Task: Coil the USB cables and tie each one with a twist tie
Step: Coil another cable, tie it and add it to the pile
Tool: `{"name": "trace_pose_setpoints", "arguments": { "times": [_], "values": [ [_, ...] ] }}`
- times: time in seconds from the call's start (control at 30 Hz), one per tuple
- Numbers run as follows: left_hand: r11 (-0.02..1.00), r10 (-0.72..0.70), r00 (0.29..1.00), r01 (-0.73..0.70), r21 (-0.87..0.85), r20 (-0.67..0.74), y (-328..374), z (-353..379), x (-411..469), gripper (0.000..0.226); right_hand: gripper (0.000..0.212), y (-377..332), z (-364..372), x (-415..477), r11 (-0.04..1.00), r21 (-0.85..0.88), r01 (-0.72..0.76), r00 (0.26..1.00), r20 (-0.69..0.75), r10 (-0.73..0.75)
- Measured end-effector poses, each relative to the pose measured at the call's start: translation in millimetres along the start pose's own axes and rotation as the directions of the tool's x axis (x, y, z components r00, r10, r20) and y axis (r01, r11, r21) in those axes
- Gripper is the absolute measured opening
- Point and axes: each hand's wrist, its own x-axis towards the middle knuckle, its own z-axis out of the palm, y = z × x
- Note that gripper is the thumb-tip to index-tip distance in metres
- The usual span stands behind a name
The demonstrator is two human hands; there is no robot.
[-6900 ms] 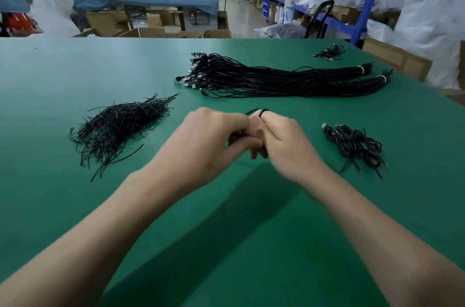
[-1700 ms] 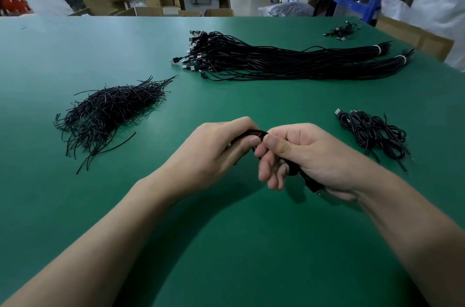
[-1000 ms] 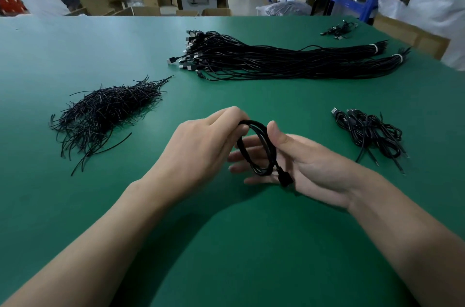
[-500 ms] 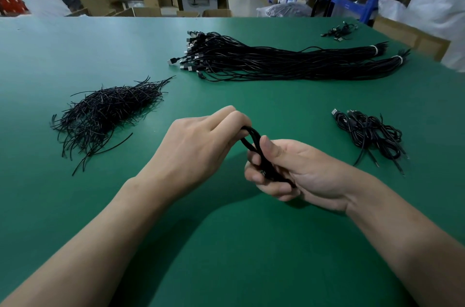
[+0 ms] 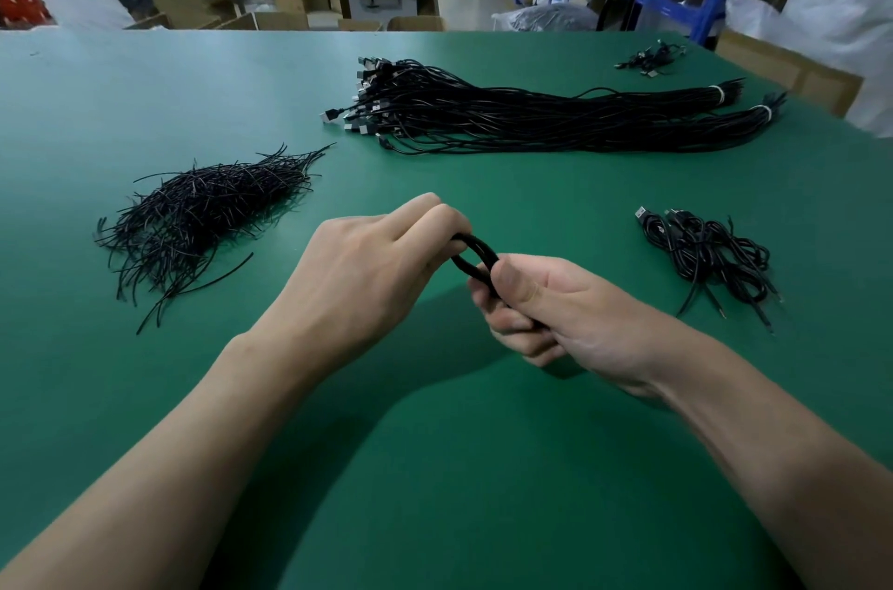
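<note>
Coiled cable (image 5: 476,257) spans both hands, long axis slanting from left hand (image 5: 367,280), fingertips pinching far loop end, to right hand (image 5: 555,314), fist curled round near end. Pile of twist ties (image 5: 203,212) lies well left of cable; left hand nearer, prob. fetches one.

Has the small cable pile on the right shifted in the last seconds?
No. The small cable pile keeps its spot, nearer the person than the long bundle's banded ends.
</note>
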Motion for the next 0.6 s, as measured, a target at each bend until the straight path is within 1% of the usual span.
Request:
{"name": "trace_pose_setpoints", "arguments": {
  "times": [0.1, 0.17, 0.23, 0.27, 0.3, 0.33, 0.37, 0.4, 0.47, 0.5, 0.57, 0.6],
  "values": [
    [1.000, 0.007, 1.000, -0.007, 0.021, 0.013, 1.4, 0.6, -0.5, 0.010, 0.036, 1.1, -2.5, 0.5, 0.998, -0.051, 0.025, 1.000, -0.015, -0.026],
    [1.000, 0.000, 0.999, -0.001, 0.030, 0.040, 1.2, 1.6, -0.8, 0.017, 0.032, 1.7, -4.9, 0.7, 0.993, -0.109, 0.045, 0.999, -0.025, -0.048],
    [1.000, -0.019, 0.994, 0.019, 0.009, 0.107, -1.7, 1.5, -0.9, 0.029, 0.029, 1.4, -7.1, 0.2, 0.976, -0.208, 0.064, 0.995, -0.066, -0.079],
    [0.999, -0.028, 0.986, 0.031, -0.017, 0.167, -3.8, 0.6, -1.3, 0.033, 0.027, 0.9, -8.3, -0.2, 0.950, -0.305, 0.063, 0.989, -0.106, -0.099],
    [0.998, -0.033, 0.970, 0.047, -0.051, 0.239, -6.2, -0.9, -1.9, 0.036, 0.026, 0.2, -9.3, -0.8, 0.894, -0.445, 0.045, 0.980, -0.153, -0.125],
    [0.994, -0.037, 0.950, 0.066, -0.083, 0.310, -8.6, -2.5, -2.5, 0.039, 0.026, -0.5, -10.6, -1.3, 0.801, -0.599, 0.006, 0.969, -0.193, -0.152],
    [0.992, -0.039, 0.929, 0.081, -0.101, 0.368, -10.5, -3.3, -2.8, 0.042, 0.024, -1.5, -11.7, -1.9, 0.680, -0.732, -0.052, 0.961, -0.221, -0.164],
    [0.991, -0.041, 0.911, 0.089, -0.099, 0.409, -11.6, -3.4, -2.7, 0.046, 0.023, -2.2, -11.7, -2.1, 0.552, -0.826, -0.112, 0.957, -0.239, -0.164],
    [0.997, -0.043, 0.886, 0.071, -0.042, 0.462, -10.0, -1.6, -0.8, 0.055, 0.025, -4.2, -6.9, -1.2, 0.326, -0.929, -0.173, 0.949, -0.245, -0.196],
    [0.999, -0.036, 0.873, 0.047, -0.009, 0.486, -6.6, 0.5, 1.0, 0.058, 0.026, -5.6, -3.2, -0.2, 0.243, -0.954, -0.173, 0.946, -0.230, -0.227],
    [1.000, -0.026, 0.832, 0.014, 0.026, 0.555, 2.4, 5.6, 4.5, 0.063, 0.026, -7.2, 2.9, 2.0, 0.108, -0.980, -0.169, 0.949, -0.191, -0.250],
    [0.999, -0.041, 0.803, 0.028, 0.030, 0.595, 6.5, 7.9, 5.6, 0.067, 0.026, -7.3, 4.8, 2.9, 0.061, -0.984, -0.167, 0.954, -0.177, -0.241]
  ]
}}
